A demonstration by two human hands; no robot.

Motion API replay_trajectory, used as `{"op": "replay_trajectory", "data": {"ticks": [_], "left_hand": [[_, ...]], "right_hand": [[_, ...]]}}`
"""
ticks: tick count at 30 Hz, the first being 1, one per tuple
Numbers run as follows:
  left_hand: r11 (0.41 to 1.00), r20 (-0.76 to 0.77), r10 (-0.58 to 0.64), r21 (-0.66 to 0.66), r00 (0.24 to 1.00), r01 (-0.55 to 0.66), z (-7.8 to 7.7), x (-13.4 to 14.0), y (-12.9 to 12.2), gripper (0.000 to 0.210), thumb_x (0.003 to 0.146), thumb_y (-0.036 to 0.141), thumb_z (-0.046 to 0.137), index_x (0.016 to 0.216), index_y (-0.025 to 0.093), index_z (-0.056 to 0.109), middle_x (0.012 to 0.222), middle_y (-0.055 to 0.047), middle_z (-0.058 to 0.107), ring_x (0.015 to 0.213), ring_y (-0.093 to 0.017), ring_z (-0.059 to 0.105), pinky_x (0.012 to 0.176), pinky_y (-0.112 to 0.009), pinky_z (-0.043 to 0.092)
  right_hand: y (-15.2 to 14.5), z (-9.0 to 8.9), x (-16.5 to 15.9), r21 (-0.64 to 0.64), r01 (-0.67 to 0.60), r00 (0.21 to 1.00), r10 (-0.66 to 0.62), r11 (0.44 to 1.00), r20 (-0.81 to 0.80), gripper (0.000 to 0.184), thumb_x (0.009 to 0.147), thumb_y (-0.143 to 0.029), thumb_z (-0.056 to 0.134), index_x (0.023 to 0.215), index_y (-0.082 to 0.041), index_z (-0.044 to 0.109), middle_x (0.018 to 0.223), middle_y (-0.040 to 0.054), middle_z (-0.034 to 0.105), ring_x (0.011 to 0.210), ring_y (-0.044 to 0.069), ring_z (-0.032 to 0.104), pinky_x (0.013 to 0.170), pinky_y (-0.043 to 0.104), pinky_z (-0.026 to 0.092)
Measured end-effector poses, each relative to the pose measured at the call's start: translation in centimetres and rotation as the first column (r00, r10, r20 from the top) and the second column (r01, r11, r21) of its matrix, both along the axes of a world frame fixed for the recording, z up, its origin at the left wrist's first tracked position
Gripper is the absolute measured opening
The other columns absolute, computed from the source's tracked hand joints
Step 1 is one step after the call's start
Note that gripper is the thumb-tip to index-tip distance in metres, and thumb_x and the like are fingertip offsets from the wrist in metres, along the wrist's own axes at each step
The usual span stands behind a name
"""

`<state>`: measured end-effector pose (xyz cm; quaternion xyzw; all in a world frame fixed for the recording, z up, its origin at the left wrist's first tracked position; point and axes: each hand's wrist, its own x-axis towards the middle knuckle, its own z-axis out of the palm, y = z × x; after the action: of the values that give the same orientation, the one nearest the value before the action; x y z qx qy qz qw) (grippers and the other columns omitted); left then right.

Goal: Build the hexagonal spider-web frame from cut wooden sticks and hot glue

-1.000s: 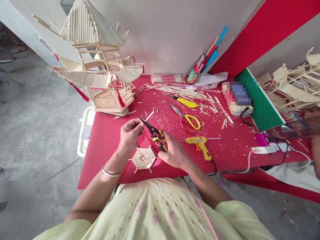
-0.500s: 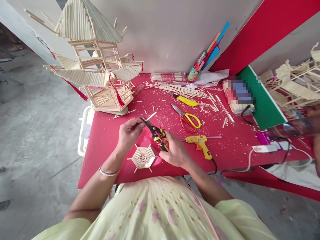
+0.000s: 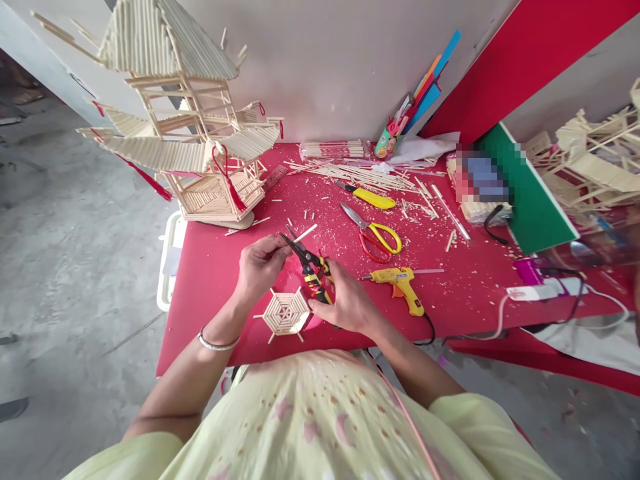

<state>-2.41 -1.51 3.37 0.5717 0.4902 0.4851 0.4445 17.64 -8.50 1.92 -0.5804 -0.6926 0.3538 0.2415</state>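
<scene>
Pinched in the fingers of my left hand is a thin wooden stick, its far end pointing up and right. My right hand is wrapped around the yellow-and-black handles of a pair of pliers. The dark jaws cross the stick close to my left fingertips; I cannot tell whether they touch it. Below my hands a hexagonal stick piece, with short ends sticking out at its corners, lies flat on the red table.
A stick pagoda with red tassels stands at the back left. Scissors, a yellow utility knife and a glue gun lie to the right. Loose sticks cover the back. A power strip sits far right.
The plier handles look spread a little wider, and my right hand has opened slightly around them. The stick is still in my left fingers. The whole view has shifted slightly.
</scene>
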Motion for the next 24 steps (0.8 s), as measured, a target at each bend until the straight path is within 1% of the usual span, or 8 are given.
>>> {"op": "replay_trajectory", "data": {"ticks": [3,6,9,13,17,19,22,24], "left_hand": [[1.000,-0.002,-0.017,0.002,1.000,0.017,-0.4,-0.2,0.0,0.009,0.081,0.020,0.073,0.075,0.019,0.079,0.058,0.000,0.059,0.049,-0.010,0.045,0.050,-0.023,0.035],[1.000,-0.009,-0.029,0.006,1.000,0.029,-0.8,-0.3,0.1,0.009,0.083,0.020,0.072,0.077,0.019,0.079,0.059,0.000,0.060,0.049,-0.009,0.045,0.049,-0.023,0.035],[0.999,-0.015,-0.041,0.007,0.999,0.041,-1.1,-0.4,0.2,0.010,0.084,0.021,0.071,0.077,0.019,0.078,0.060,-0.001,0.061,0.049,-0.010,0.046,0.049,-0.023,0.035],[0.998,-0.023,-0.067,0.001,0.997,0.067,-1.2,-0.5,0.4,0.012,0.086,0.026,0.072,0.078,0.019,0.078,0.058,0.000,0.058,0.049,-0.010,0.045,0.048,-0.023,0.034],[0.995,-0.051,-0.096,-0.014,0.994,0.096,-1.3,-0.7,0.5,0.016,0.087,0.028,0.073,0.075,0.017,0.075,0.054,0.000,0.055,0.049,-0.009,0.044,0.049,-0.022,0.033],[0.990,-0.045,-0.135,-0.054,0.990,0.133,-1.5,-0.9,0.6,0.022,0.088,0.032,0.073,0.073,0.017,0.073,0.051,0.001,0.053,0.047,-0.009,0.043,0.048,-0.022,0.031],[0.956,0.063,-0.240,-0.156,0.969,0.247,-1.9,-1.3,0.9,0.032,0.093,0.040,0.070,0.071,0.017,0.068,0.049,0.002,0.049,0.044,-0.008,0.039,0.046,-0.023,0.027],[0.934,0.124,-0.280,-0.196,0.952,0.300,-2.0,-1.5,1.1,0.035,0.093,0.043,0.069,0.070,0.017,0.067,0.048,0.002,0.048,0.043,-0.008,0.037,0.045,-0.023,0.026]], "right_hand": [[0.0,-0.3,0.1,-0.006,-0.001,1.000,0.001,1.000,0.002,0.068,0.079,-0.040,0.073,0.139,-0.024,0.045,0.133,0.0118,0.063,0.122,0.030,0.062,0.104,0.043,0.050],[0.1,-0.5,0.2,-0.015,-0.007,1.000,0.008,1.000,0.018,0.069,0.078,-0.042,0.073,0.139,-0.024,0.044,0.135,0.0128,0.062,0.124,0.031,0.061,0.105,0.045,0.049],[0.1,-0.3,0.2,-0.019,-0.009,1.000,0.010,1.000,0.022,0.068,0.077,-0.040,0.073,0.137,-0.025,0.045,0.133,0.0121,0.063,0.124,0.031,0.061,0.105,0.045,0.048],[0.0,0.4,-0.2,-0.044,-0.004,0.999,0.003,0.999,-0.039,0.056,0.077,-0.033,0.068,0.130,-0.024,0.049,0.122,0.0081,0.068,0.108,0.027,0.067,0.092,0.038,0.052],[-0.2,0.8,-0.1,-0.108,0.029,0.999,-0.032,0.994,-0.032,0.048,0.075,-0.031,0.069,0.119,-0.025,0.052,0.107,0.0033,0.071,0.090,0.023,0.067,0.079,0.033,0.051],[-0.2,0.6,0.2,-0.095,0.010,0.999,-0.015,0.995,-0.050,0.048,0.076,-0.031,0.069,0.121,-0.025,0.052,0.108,0.0037,0.071,0.093,0.023,0.067,0.080,0.033,0.051],[0.0,0.3,0.8,0.009,-0.022,0.995,0.023,1.000,-0.097,0.059,0.076,-0.030,0.070,0.131,-0.024,0.049,0.123,0.0092,0.067,0.110,0.027,0.065,0.093,0.038,0.050],[0.0,0.1,0.9,0.035,-0.026,0.995,0.029,0.999,-0.098,0.060,0.076,-0.029,0.071,0.132,-0.023,0.049,0.125,0.0104,0.066,0.113,0.027,0.064,0.094,0.039,0.050]]}}
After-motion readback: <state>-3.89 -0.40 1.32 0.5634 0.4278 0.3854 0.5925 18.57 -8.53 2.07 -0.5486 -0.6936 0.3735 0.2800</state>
